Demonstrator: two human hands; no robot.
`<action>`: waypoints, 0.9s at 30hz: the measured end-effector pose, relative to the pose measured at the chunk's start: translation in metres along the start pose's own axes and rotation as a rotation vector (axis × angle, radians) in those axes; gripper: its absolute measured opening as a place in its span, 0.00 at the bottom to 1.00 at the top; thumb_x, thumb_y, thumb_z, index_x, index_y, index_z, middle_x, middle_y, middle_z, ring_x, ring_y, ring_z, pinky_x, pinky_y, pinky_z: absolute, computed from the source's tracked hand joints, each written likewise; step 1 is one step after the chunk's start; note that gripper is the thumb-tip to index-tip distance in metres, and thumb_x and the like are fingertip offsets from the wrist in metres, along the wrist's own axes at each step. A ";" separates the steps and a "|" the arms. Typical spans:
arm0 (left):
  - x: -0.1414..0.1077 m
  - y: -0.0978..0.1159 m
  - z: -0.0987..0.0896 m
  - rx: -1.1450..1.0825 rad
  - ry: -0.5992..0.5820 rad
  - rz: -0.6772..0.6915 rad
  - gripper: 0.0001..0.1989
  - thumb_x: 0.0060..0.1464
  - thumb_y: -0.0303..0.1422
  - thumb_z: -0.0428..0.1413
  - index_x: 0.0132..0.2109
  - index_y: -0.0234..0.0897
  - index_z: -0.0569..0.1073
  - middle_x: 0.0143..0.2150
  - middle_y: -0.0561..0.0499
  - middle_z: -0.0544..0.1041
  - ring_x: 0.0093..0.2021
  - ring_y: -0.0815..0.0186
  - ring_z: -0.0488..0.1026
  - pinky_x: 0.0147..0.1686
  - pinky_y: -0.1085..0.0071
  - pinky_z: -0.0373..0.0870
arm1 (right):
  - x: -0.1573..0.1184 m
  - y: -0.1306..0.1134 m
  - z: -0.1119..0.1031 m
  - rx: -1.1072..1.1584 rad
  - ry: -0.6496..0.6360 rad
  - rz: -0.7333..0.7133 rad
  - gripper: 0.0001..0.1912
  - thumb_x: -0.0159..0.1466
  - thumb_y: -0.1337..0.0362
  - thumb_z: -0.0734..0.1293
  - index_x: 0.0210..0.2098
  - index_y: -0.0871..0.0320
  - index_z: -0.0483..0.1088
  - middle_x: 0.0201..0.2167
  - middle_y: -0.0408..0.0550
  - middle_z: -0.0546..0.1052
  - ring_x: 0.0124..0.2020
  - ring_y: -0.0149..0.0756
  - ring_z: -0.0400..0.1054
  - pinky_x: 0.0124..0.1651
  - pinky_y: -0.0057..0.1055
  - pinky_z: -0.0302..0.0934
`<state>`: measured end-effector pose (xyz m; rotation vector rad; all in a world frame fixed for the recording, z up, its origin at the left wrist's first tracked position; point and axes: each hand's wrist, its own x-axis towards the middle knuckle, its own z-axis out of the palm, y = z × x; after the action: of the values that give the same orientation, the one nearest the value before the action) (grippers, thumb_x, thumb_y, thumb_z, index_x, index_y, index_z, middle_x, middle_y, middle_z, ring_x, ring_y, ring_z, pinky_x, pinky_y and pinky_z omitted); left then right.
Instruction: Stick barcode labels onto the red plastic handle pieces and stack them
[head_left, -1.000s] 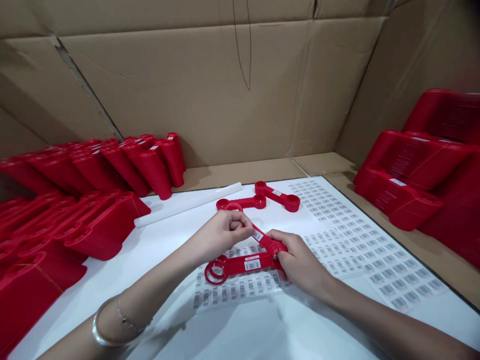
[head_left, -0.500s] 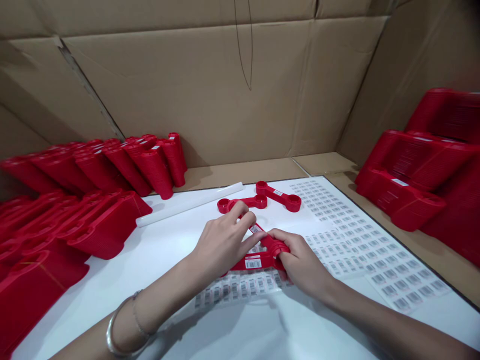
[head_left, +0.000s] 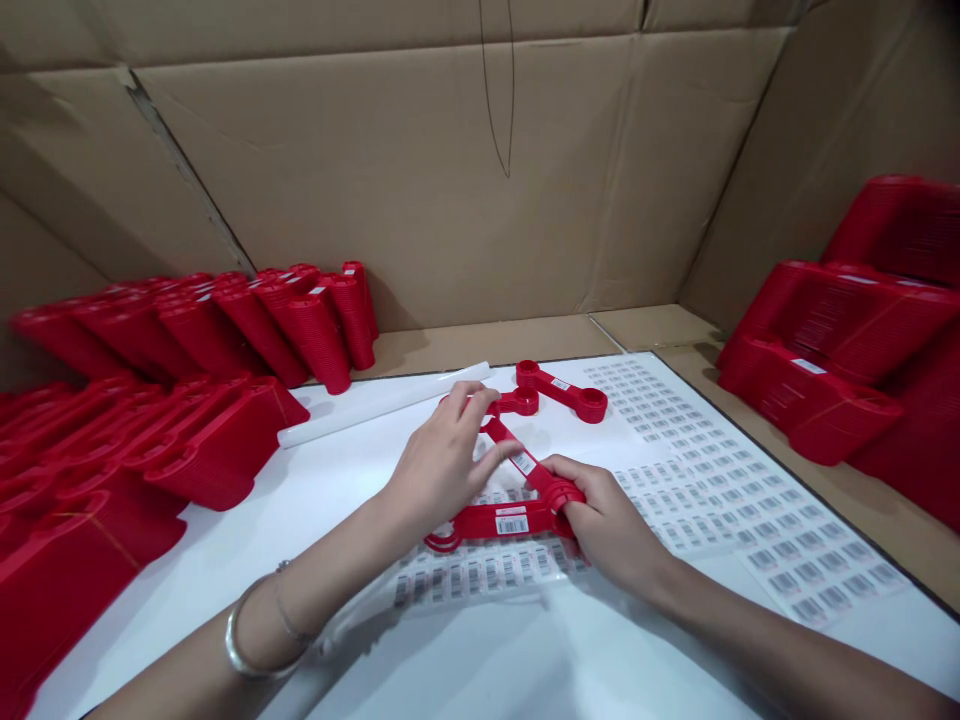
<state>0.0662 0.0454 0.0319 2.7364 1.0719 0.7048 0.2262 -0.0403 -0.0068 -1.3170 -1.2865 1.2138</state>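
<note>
My right hand (head_left: 611, 520) grips the near ends of two flat red plastic pieces with ring-shaped ends, fanned apart. The upper red piece (head_left: 507, 432) slants away to the far left and bears a small barcode label (head_left: 523, 463). The lower red piece (head_left: 480, 520) lies across, with a barcode label (head_left: 512, 524) on its middle. My left hand (head_left: 446, 455) hovers over the upper piece with fingers spread. Its thumb tip is close to the upper label; whether it touches is unclear. The left fingers partly cover another red piece (head_left: 517, 402) lying behind.
A further labelled red piece (head_left: 561, 390) lies at the back. Sheets of barcode stickers (head_left: 697, 480) cover the right of the white table (head_left: 465, 650). A white tube (head_left: 375, 408) lies at the left rear. Stacks of red pieces (head_left: 217, 440) stand left, more stacks (head_left: 810, 390) right. Cardboard walls (head_left: 375, 180) enclose the table.
My left hand has drawn slightly back and its fingers have opened out, uncovering the upper label and the left end of the lower piece. My right hand keeps its grip.
</note>
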 end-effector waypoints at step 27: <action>-0.002 -0.018 -0.016 0.146 -0.535 -0.025 0.09 0.54 0.29 0.46 0.31 0.37 0.70 0.31 0.47 0.74 0.30 0.63 0.69 0.28 0.70 0.58 | 0.003 0.004 0.003 0.049 -0.026 0.108 0.08 0.50 0.73 0.54 0.25 0.57 0.61 0.14 0.36 0.62 0.13 0.25 0.54 0.14 0.22 0.46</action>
<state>0.0464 0.0567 0.0403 2.7694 1.0503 -0.1221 0.2238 -0.0378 -0.0115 -1.3530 -1.2094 1.3332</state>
